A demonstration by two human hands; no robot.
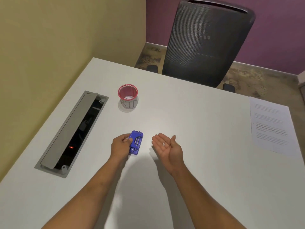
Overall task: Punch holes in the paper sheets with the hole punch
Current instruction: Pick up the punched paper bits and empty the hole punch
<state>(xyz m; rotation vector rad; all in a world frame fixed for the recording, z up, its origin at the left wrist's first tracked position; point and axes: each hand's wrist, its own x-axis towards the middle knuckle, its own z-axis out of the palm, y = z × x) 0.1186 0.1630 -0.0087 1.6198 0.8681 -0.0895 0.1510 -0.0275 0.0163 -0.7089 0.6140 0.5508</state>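
Observation:
My left hand [121, 143] grips a small blue hole punch [136, 142] by its left side, tilted so its underside with two metal pins faces up, just above the white table [198, 171]. My right hand [167, 147] lies palm up to the right of the punch, fingers spread, with two tiny white paper dots [163, 143] resting on the palm. A printed paper sheet [270, 126] lies flat at the table's far right edge, well away from both hands.
A small red mesh bin [127, 94] with white bits inside stands on the table behind the punch. A grey cable hatch [72, 131] is open at the left. A black mesh office chair [206, 40] stands beyond the table's far edge.

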